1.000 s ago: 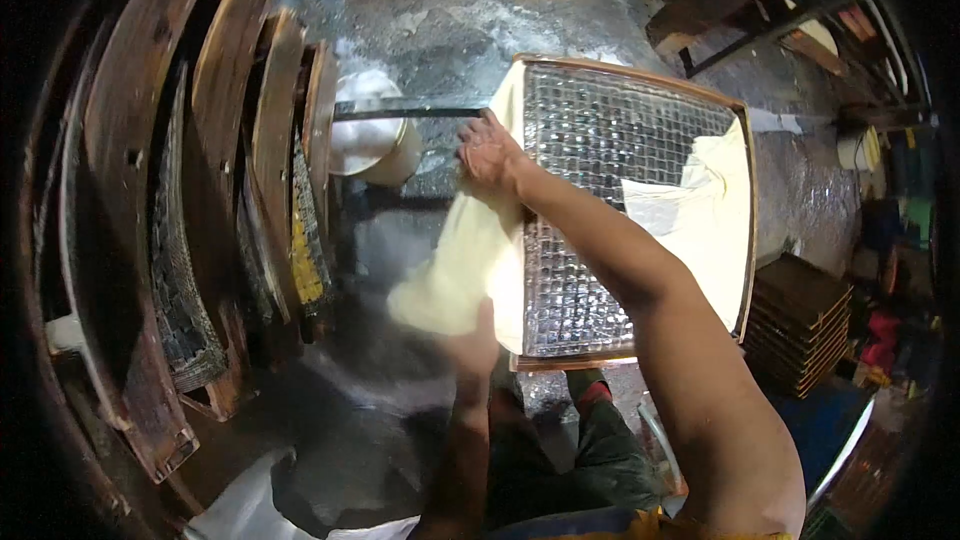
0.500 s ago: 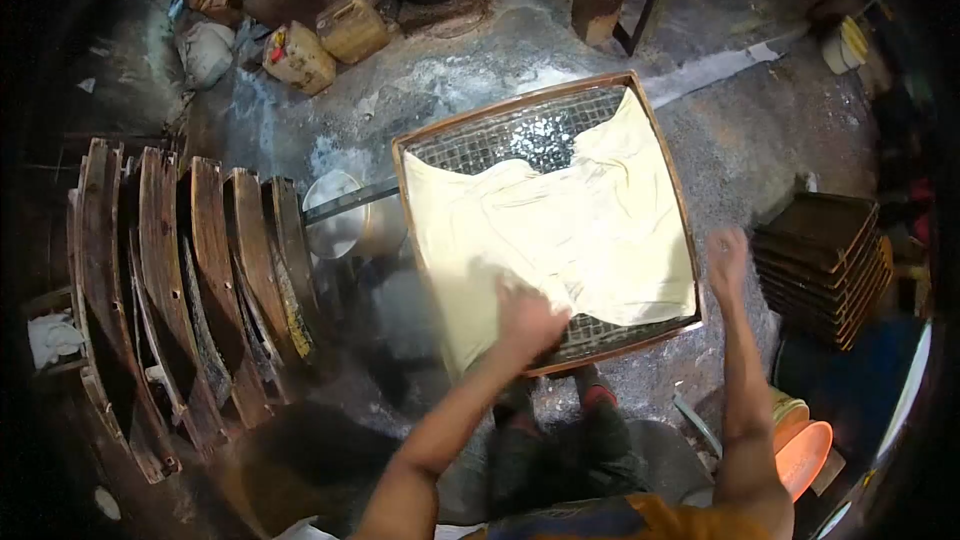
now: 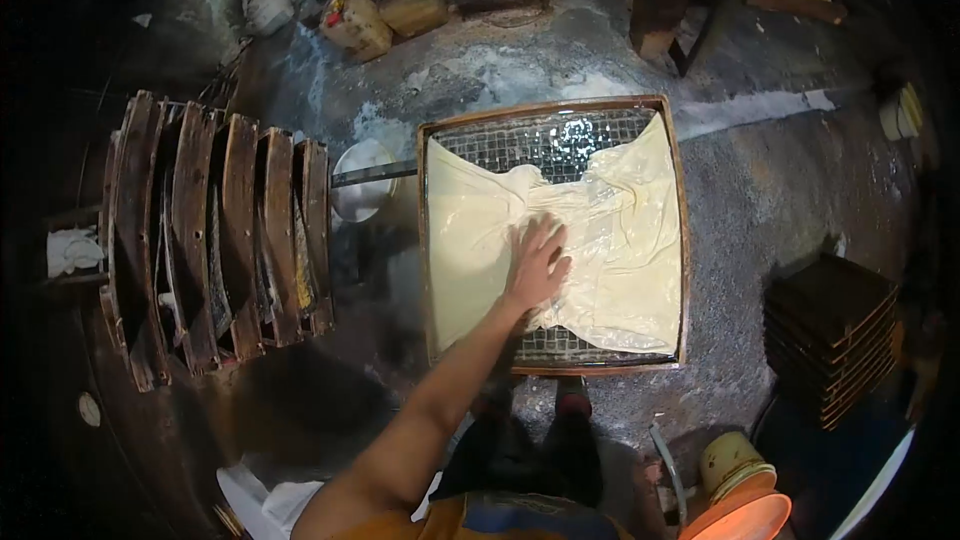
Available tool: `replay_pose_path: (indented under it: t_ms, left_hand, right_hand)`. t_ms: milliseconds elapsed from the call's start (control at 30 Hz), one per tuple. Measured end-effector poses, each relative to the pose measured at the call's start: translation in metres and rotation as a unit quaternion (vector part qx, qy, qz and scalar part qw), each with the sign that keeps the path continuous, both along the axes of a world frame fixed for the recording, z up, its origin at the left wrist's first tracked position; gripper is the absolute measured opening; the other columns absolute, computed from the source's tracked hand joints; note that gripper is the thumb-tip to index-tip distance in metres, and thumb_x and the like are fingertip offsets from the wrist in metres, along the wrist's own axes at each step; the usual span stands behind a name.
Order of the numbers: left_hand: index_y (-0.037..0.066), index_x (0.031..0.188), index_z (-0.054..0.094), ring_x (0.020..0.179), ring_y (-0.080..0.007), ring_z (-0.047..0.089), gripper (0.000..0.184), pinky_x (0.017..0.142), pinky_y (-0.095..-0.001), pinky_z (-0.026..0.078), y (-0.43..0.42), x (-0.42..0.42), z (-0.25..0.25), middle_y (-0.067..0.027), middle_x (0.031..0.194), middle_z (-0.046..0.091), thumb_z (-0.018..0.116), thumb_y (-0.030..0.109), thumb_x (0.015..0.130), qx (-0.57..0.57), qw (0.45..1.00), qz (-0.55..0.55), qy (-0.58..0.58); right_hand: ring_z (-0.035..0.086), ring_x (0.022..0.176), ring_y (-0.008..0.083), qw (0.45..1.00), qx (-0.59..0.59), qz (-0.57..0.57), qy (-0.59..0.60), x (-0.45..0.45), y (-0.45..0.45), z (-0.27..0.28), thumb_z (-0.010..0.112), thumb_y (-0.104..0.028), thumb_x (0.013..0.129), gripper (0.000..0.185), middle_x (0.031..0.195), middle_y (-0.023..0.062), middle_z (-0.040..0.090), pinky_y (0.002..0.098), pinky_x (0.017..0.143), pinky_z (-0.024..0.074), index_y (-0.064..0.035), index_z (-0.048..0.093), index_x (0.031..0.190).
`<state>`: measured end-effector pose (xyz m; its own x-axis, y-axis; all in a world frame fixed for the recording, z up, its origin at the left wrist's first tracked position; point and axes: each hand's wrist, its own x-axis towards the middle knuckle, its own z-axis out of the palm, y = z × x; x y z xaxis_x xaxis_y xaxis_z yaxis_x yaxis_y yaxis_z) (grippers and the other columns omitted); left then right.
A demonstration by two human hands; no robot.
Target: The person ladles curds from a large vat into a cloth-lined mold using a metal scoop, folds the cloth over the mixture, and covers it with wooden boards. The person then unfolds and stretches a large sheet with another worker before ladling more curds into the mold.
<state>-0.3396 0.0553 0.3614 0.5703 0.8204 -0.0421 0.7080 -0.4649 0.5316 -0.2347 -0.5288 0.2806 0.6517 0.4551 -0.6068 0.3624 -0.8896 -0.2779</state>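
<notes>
A wet, cream-coloured cloth [image 3: 635,285] lies wrinkled in a shallow square tray with a wooden rim [image 3: 683,240]. Its folds gather towards the middle. Dark gridded base [image 3: 500,145] shows along the far side, with a shiny wet patch, and also at the near edge. My left hand [image 3: 537,265] rests palm down on the middle of the cloth, fingers spread, holding nothing. My right hand is out of sight.
Curved wooden frames [image 3: 240,230] stand in a row at left, beside a white bucket [image 3: 365,185]. Stacked dark trays [image 3: 835,325] are at right. An orange basin [image 3: 745,517] sits near my feet. Two jerrycans [image 3: 357,25] stand at the back.
My left hand has moved away from me, from the cloth's near edge to its middle, and its fingers are now spread. My right hand has left the view. The camera view has turned.
</notes>
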Motion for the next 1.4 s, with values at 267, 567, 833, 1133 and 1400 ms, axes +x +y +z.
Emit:
replay_pose_path:
  t_ms: [267,567,833,1133,1400]
  left_hand:
    - [0.001,0.125,0.053,0.127,-0.041,0.037,0.052,0.106,-0.048,0.028,-0.08,-0.072,0.001,-0.0276,0.137,0.038,0.062,0.033,0.084,-0.038,0.995,0.066,-0.067]
    - [0.0,0.112,0.059,0.115,-0.0369,0.049,0.037,0.096,-0.0408,0.04,-0.1,-0.198,0.189,-0.0239,0.121,0.05,0.065,0.024,0.085,-0.142,0.961,0.036,-0.236]
    - [0.002,0.111,0.06,0.115,-0.0315,0.05,0.03,0.094,-0.0387,0.042,-0.082,-0.412,0.362,-0.0185,0.123,0.052,0.064,0.012,0.083,0.1,0.892,0.225,-0.378]
    - [-0.001,0.105,0.059,0.093,-0.0162,0.058,0.02,0.081,-0.0276,0.048,-0.107,-0.571,0.439,-0.0123,0.113,0.055,0.055,0.001,0.085,0.271,0.815,0.328,-0.394]
    - [-0.002,0.103,0.058,0.096,-0.0227,0.057,0.019,0.089,-0.0345,0.044,-0.114,-0.643,0.495,-0.0128,0.108,0.058,0.055,0.004,0.085,0.421,0.781,0.392,-0.244]
  right_hand:
    - [0.056,0.094,0.0422,0.995,0.087,-0.015,-0.043,0.05,0.09,0.01,0.068,-0.022,0.077,0.039,0.091,0.0247,0.06,0.0458,0.085,0.0437,0.0068,0.059,0.101]
    - [0.059,0.082,0.032,0.939,0.279,0.191,-0.063,0.004,0.314,0.197,0.064,-0.012,0.077,0.02,0.09,0.0186,0.06,0.0424,0.074,0.0468,0.0002,0.06,0.093]
    - [0.059,0.077,0.0114,0.719,0.486,0.366,0.336,-0.323,0.578,0.462,0.064,-0.015,0.086,0.022,0.084,0.0044,0.061,0.0271,0.07,0.0489,0.0016,0.059,0.099]
    - [0.059,0.065,0.0186,0.794,0.375,0.182,0.443,-0.52,0.727,0.571,0.063,-0.043,0.082,0.049,0.075,0.0111,0.06,0.0306,0.049,0.0446,0.0054,0.062,0.093]
    - [0.058,0.065,0.0209,0.81,0.399,0.128,0.409,-0.404,0.687,0.584,0.06,-0.037,0.082,0.042,0.081,0.011,0.06,0.0332,0.059,0.0482,0.0016,0.064,0.099]
